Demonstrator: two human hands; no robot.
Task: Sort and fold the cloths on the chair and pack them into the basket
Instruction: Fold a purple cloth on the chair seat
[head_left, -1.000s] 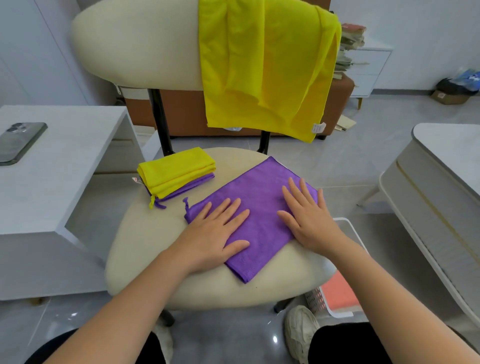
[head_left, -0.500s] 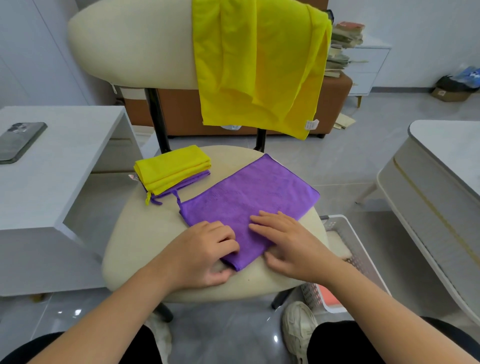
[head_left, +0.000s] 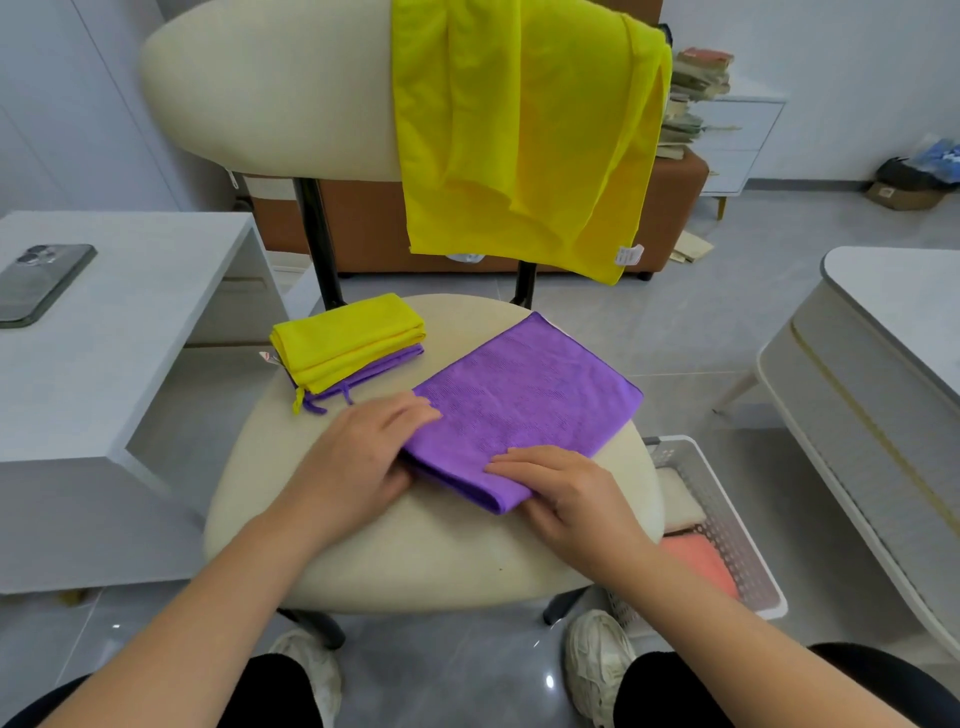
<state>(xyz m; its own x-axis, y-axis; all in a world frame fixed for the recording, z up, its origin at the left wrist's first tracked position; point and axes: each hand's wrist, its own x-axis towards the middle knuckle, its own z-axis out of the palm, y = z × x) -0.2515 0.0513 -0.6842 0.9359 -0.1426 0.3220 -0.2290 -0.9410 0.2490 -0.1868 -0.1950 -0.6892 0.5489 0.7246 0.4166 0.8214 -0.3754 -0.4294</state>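
**A:** Near edge of the purple cloth (head_left: 519, 395) is doubling over now. Half a sec ago it was lying in one flat layer & we were only grabbing its near corner.

**B:** OK. Where's it sitting?

**A:** Mid-seat on the chair (head_left: 415, 561), right of the folded stack (head_left: 348, 338), not touching it.

**B:** Grips?

**A:** Left grip (head_left: 358, 462) is pinching the fold's left end, fingers over the top, thumb tucked against the edge. Right grip (head_left: 566, 493) is pinching the near corner, fingers lying on top, thumb at the edge, as far as we're seeing.

**B:** What's that meaning for the task?

**A:** We're judging another fold on this one is just getting going. After that it's prob. joining the stack. Yellow cloth (head_left: 519, 130) is hanging over the backrest, unfolded, so there's more folding waiting for us.

**B:** Basket?

**A:** Basket (head_left: 727, 525) is sitting on the floor by the seat's right side. We're not packing anything from the seat yet.
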